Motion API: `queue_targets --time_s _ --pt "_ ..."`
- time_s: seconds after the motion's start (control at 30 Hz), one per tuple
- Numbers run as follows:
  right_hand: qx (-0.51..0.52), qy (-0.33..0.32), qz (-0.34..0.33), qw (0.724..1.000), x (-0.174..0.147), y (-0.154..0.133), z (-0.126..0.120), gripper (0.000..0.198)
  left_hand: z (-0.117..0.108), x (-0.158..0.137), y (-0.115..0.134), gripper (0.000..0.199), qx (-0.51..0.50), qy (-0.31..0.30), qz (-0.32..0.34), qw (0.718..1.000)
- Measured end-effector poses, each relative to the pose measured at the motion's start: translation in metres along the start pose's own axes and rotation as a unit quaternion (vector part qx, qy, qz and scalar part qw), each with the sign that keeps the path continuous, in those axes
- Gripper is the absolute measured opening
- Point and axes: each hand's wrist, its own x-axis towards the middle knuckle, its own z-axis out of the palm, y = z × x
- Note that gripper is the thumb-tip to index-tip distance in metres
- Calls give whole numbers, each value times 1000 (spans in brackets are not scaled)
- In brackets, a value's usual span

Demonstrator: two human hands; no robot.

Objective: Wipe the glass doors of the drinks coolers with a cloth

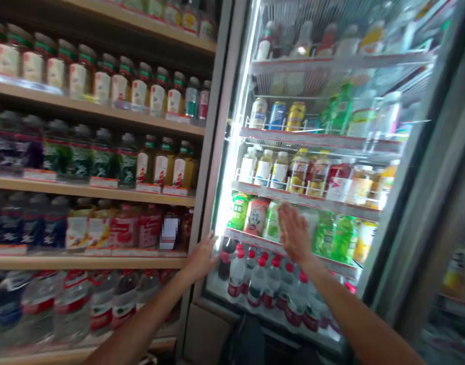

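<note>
My right hand (294,233) is raised in front of a lit fridge shelf of large drink bottles, its fingers stretched out and slightly blurred. Behind its fingertips stands a pale green bottle (272,221), with a pinkish-red bottle (256,216) and a bright green bottle (238,210) to the left. Whether the hand touches any bottle I cannot tell. My left hand (202,257) is at the fridge's left door frame (217,152), fingers stretched toward its edge, with nothing seen in them. More green bottles (344,238) stand to the right of my right hand.
Clear bottles with red caps (258,280) fill the fridge floor. Higher shelves hold small bottles (281,170) and cans (278,115). On the left, wooden shelves (103,192) carry rows of juice bottles. The fridge's metal edge (410,203) runs down the right side.
</note>
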Motion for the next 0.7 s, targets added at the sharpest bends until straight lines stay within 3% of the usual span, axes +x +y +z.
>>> queue_targets --time_s 0.07,0.13,0.17,0.23,0.3,0.37,0.47,0.57,0.63,0.7 --pt "-11 -45 -81 996 -18 -13 7 61 21 40 54 53 9 51 78 996" --pt "-5 -76 -93 993 -42 2 5 64 31 63 94 53 30 93 127 987" --pt "-4 -73 -58 996 -53 19 1 64 33 70 107 53 41 104 137 984" --pt "-17 -21 93 995 -72 59 -14 60 35 79 119 54 59 110 132 983" --pt "-28 69 256 964 -80 88 -26 56 39 83 122 57 67 104 111 986" --pt "-20 124 325 937 -77 87 -28 56 44 83 125 61 65 98 92 989" --pt "7 93 255 963 -64 36 -6 52 51 80 134 62 66 89 74 991" --pt "44 1 96 994 -62 -15 19 51 54 75 139 61 83 84 67 991" --pt "61 -38 45 996 -73 -17 22 52 55 72 138 60 95 86 74 989" --pt "53 -23 94 994 -94 10 12 52 56 72 135 60 98 89 83 988"
